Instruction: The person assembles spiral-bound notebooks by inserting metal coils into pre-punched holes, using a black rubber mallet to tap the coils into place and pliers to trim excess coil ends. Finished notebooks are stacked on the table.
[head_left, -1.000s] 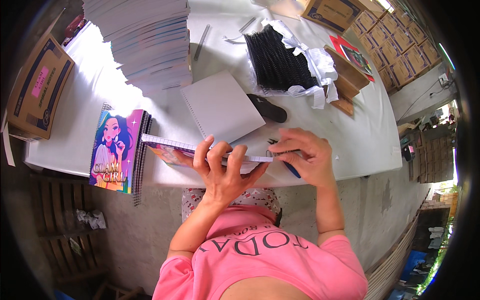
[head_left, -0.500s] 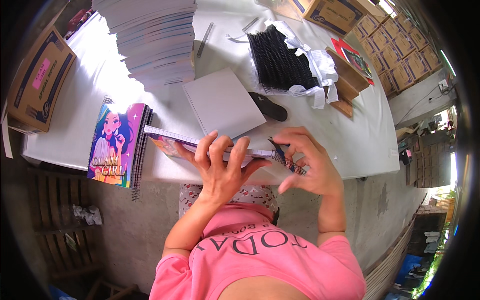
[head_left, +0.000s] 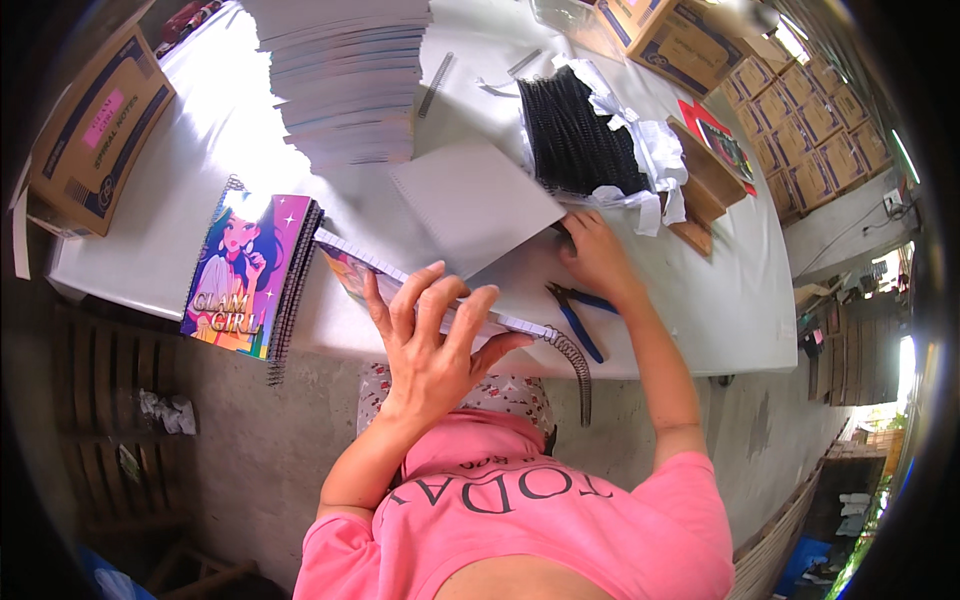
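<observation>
Holding a thin, colourful-covered notebook (head_left: 350, 270) in the left hand (head_left: 430, 345), clamped between thumb and fingers, tilted with its white page edge upward over the near side of the white-covered table (head_left: 720, 310). Trailing from its right end, a long black spiral coil (head_left: 575, 365), curved down past the table's edge. Extending the right hand (head_left: 597, 258) to the right corner of a pale, hole-edged stack of sheets (head_left: 480, 210), with the fingertips partly hidden; cannot tell whether closed on anything there. Lying just right of the coil, near the right forearm, blue-handled metal pliers (head_left: 580, 318). Placed at the left, spiral-bound notebooks with a bright illustrated cover (head_left: 237, 275), piled together. Set farther back, a tall stack of white paper blocks (head_left: 345, 90), then a heap of black spiral coils (head_left: 582, 135) beside crumpled white paper (head_left: 660, 160). Standing at the far left, a brown cardboard carton (head_left: 105, 135) with a pink label.
</observation>
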